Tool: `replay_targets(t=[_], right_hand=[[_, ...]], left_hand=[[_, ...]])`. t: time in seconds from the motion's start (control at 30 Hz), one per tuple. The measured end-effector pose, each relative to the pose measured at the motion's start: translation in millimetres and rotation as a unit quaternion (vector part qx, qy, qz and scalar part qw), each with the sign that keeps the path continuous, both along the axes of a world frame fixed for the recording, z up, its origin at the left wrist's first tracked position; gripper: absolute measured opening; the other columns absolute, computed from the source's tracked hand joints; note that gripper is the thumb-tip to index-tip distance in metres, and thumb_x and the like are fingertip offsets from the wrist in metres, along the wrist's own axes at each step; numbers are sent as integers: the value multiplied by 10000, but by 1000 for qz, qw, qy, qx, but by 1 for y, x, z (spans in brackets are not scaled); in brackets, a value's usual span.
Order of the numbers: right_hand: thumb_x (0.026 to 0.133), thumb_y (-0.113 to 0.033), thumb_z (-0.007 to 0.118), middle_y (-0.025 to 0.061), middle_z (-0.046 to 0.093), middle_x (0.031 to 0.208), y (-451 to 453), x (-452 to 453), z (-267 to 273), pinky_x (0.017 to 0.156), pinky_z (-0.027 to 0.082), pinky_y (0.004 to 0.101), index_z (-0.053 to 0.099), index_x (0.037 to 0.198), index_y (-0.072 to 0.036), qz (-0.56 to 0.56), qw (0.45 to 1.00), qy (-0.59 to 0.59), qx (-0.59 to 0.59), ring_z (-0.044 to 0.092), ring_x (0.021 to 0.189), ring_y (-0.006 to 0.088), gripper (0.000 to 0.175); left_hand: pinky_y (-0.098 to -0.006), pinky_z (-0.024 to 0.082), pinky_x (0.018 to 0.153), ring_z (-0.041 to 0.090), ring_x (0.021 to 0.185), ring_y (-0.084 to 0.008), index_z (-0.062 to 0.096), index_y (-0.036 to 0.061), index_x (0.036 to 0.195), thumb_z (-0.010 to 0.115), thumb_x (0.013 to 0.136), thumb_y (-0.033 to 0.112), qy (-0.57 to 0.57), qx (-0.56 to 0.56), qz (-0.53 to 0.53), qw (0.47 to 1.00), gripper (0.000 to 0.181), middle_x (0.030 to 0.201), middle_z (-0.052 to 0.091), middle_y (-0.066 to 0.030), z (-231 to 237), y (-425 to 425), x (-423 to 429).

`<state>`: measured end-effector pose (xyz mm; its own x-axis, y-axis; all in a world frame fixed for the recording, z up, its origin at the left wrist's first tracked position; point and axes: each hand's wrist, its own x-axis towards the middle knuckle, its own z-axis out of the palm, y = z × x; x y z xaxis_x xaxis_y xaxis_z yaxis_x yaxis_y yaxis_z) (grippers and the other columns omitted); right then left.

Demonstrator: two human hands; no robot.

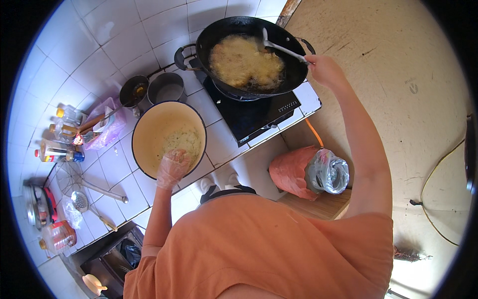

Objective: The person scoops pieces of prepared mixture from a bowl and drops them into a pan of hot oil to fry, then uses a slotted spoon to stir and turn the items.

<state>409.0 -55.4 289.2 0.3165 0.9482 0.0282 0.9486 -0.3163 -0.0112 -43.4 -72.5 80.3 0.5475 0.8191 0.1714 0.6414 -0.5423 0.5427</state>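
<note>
My left hand [173, 166], in a clear plastic glove, reaches into a cream enamel basin [147, 129] with a dark rim. Its fingers are at a pale, green-flecked mixture [186, 140], and how far they are closed is hidden. My right hand [325, 69] is bare and grips the handle of a metal ladle or turner [285, 50]. The tool's head is over the right part of a large black wok [242, 24]. Inside the wok, pale golden food pieces sit in bubbling, foamy oil [239, 59]. The wok stands on a black glass-topped cooktop [250, 114].
Two dark pots [166, 88] stand behind the basin. Bottles [61, 130], a wire skimmer [104, 190] and a slotted spoon [79, 202] are on the tiled counter [115, 160] at left. Below the counter's front edge, an orange hose [314, 132] leads to a red cylinder [293, 172].
</note>
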Motion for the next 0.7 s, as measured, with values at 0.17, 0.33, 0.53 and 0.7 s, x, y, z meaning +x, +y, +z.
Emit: replay_targets(t=[0.17,0.33,0.53,0.7], right_hand=[[869,-141,541,143,645,1022,0,-13,-10,774,488,380,620,1140,-117,54,996,72,3,621,918,310,283],[840,-66,573,146,657,966,-32,-36,30,754,470,340,612,1144,-89,49,988,123,-84,621,870,274,308],[822,-36,579,144,657,934,-68,-23,73,734,469,342,634,1101,-97,59,994,26,-84,620,841,287,291],[803,-25,579,146,653,939,-65,-7,80,740,473,367,645,1082,-108,62,992,-71,-86,617,859,309,298]], left_hand=[[-400,509,710,620,784,-352,632,13,845,582,803,174,-15,12,-11,1000,174,826,647,-174,-2,1,3],[-397,506,723,620,798,-349,630,9,852,577,804,173,-19,-20,-2,1000,179,841,646,-179,-2,1,0],[-409,493,737,606,826,-350,635,19,875,617,775,204,-4,-33,4,999,211,879,640,-179,-3,1,-2],[-405,488,763,599,863,-342,638,32,895,636,772,221,6,-38,2,999,226,904,641,-168,-4,2,-2]])
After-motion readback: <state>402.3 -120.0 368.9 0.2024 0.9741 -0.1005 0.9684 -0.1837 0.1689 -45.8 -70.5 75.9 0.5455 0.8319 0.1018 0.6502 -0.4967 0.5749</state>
